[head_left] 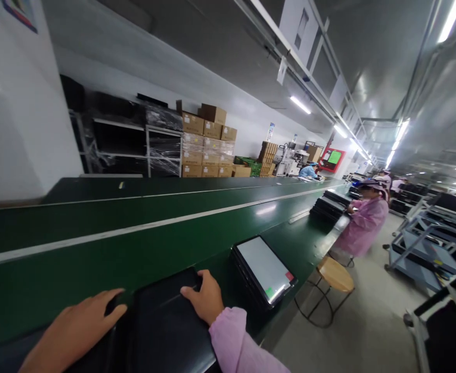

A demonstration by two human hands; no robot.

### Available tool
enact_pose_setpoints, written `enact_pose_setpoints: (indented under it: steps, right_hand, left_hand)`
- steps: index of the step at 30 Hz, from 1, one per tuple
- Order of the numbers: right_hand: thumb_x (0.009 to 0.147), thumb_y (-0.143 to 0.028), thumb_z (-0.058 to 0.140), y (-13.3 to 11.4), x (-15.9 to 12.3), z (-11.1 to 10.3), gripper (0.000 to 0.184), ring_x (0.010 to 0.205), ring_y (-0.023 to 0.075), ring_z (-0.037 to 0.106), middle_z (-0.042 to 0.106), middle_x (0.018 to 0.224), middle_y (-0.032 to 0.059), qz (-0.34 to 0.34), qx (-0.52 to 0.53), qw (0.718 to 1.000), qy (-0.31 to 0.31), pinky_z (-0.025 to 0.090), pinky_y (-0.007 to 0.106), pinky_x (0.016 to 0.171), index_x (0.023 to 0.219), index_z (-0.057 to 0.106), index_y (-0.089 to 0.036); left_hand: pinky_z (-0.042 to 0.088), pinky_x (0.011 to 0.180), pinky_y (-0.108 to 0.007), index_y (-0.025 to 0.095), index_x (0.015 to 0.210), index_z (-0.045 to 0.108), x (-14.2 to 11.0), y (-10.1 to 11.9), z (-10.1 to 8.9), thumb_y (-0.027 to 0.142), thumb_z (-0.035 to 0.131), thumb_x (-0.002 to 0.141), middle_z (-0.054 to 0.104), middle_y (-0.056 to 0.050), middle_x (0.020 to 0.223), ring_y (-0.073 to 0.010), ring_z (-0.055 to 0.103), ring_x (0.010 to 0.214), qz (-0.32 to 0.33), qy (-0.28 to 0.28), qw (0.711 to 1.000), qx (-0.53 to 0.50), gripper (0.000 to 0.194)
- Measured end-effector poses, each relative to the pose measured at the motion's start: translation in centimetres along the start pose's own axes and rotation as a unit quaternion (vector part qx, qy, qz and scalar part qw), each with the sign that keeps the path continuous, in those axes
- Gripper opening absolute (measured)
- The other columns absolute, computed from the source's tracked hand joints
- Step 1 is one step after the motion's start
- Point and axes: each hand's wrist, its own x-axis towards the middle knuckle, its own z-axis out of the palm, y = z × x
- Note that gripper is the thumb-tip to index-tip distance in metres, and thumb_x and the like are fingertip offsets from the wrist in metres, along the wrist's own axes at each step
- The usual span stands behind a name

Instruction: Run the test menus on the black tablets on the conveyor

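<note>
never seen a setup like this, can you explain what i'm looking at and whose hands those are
There is no robot here: this single picture comes from a camera on a person's head, looking forward and down, so the two bare hands at the bottom are the wearer's own. The surface is a long green bench. The right hand, below a pink sleeve, is on the far corner of a black flat panel; whether it grips firmly is hard to tell. The left hand is over dark items at the lower left, too dim to make out. Right of the panel lies a stack of flat devices, the top one showing a pale face. Farther along, a co-worker in pink is beside another dark stack.
</note>
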Motion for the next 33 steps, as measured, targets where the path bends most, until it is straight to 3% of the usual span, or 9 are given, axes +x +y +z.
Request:
enact_pose_setpoints:
  steps: [3,6,13,17,22,25,28,31,33]
  right_hand:
    - [0.081,-0.039,0.083,0.0,0.0,-0.1,0.058,0.120,0.0313,0.066,0.071,0.125,0.0133,-0.013,-0.008,1.000,-0.005,0.048,0.042,0.104,0.131,0.064,-0.016]
    - [0.083,-0.039,0.080,0.1,0.1,-0.3,0.054,0.115,0.0303,0.068,0.073,0.120,0.0122,-0.030,-0.008,0.999,-0.009,0.050,0.041,0.101,0.129,0.063,-0.016]
    - [0.084,-0.042,0.077,0.0,0.1,-0.4,0.058,0.120,0.0299,0.066,0.071,0.127,0.0131,-0.020,0.011,1.000,-0.016,0.048,0.040,0.105,0.134,0.060,-0.017]
    - [0.084,-0.045,0.072,-0.1,0.3,-0.8,0.061,0.119,0.0319,0.066,0.071,0.126,0.0171,-0.030,0.019,0.999,-0.031,0.048,0.043,0.106,0.134,0.058,-0.013]
    - [0.087,-0.056,0.063,0.4,0.8,-1.4,0.072,0.129,0.0344,0.060,0.064,0.136,0.0235,-0.025,0.073,0.996,-0.048,0.044,0.048,0.114,0.137,0.056,-0.006]
    - [0.088,-0.063,0.065,1.3,-1.3,-3.1,0.077,0.136,0.0317,0.055,0.058,0.147,0.0196,-0.012,0.151,0.984,-0.092,0.041,0.046,0.118,0.143,0.054,-0.010]
    - [0.089,-0.065,0.067,2.8,-5.4,-4.9,0.074,0.139,0.0307,0.054,0.056,0.152,0.0117,0.048,0.202,0.970,-0.125,0.042,0.046,0.118,0.147,0.056,-0.021]
    - [0.094,-0.068,0.060,4.4,-9.2,-5.3,0.070,0.145,0.0300,0.048,0.052,0.158,0.0064,0.089,0.210,0.967,-0.110,0.042,0.044,0.120,0.151,0.055,-0.027]
    - [0.097,-0.068,0.052,5.2,-10.8,-5.0,0.071,0.149,0.0284,0.044,0.049,0.160,0.0047,0.077,0.194,0.974,-0.092,0.043,0.041,0.118,0.156,0.050,-0.027]
  left_hand:
    - [0.047,0.111,-0.050,0.011,0.136,0.068,-0.4,0.7,-0.5,0.051,0.035,0.086,0.068,-0.015,0.140,-0.0357,0.066,0.128,0.010,-0.047,0.998,0.051,0.072]
    - [0.045,0.114,-0.050,0.005,0.140,0.065,-0.7,1.1,-0.8,0.051,0.035,0.088,0.066,-0.019,0.142,-0.0375,0.064,0.130,0.020,-0.048,0.997,0.057,0.075]
    - [0.045,0.111,-0.053,0.012,0.134,0.070,-1.2,1.2,-1.1,0.052,0.038,0.091,0.069,-0.019,0.138,-0.0403,0.064,0.128,0.032,-0.009,0.999,0.038,0.067]
    - [0.044,0.113,-0.052,0.016,0.127,0.074,-1.6,2.7,-1.4,0.052,0.038,0.095,0.071,-0.017,0.135,-0.0382,0.064,0.128,0.031,0.012,0.999,-0.010,0.060]
    - [0.034,0.124,-0.043,0.009,0.136,0.065,-2.4,2.8,-4.4,0.039,0.045,0.092,0.062,-0.019,0.147,-0.0300,0.055,0.140,-0.005,0.054,0.991,-0.121,0.057]
    - [0.028,0.127,-0.047,0.011,0.144,0.059,-6.6,0.2,-6.6,0.042,0.051,0.091,0.053,-0.016,0.156,-0.0316,0.046,0.147,-0.044,0.097,0.980,-0.167,0.062]
    - [0.032,0.127,-0.048,0.017,0.150,0.055,-13.5,-2.9,-6.6,0.056,0.060,0.089,0.045,-0.013,0.163,-0.0342,0.042,0.150,-0.144,0.146,0.940,-0.271,0.072]
    - [0.034,0.126,-0.050,0.015,0.156,0.048,-19.3,-4.6,-3.8,0.065,0.060,0.088,0.045,-0.016,0.163,-0.0351,0.044,0.150,-0.252,0.158,0.836,-0.461,0.084]
    - [0.037,0.124,-0.051,0.013,0.155,0.050,-21.5,-4.1,-1.5,0.071,0.056,0.088,0.050,-0.017,0.160,-0.0370,0.043,0.151,-0.276,0.155,0.771,-0.553,0.088]
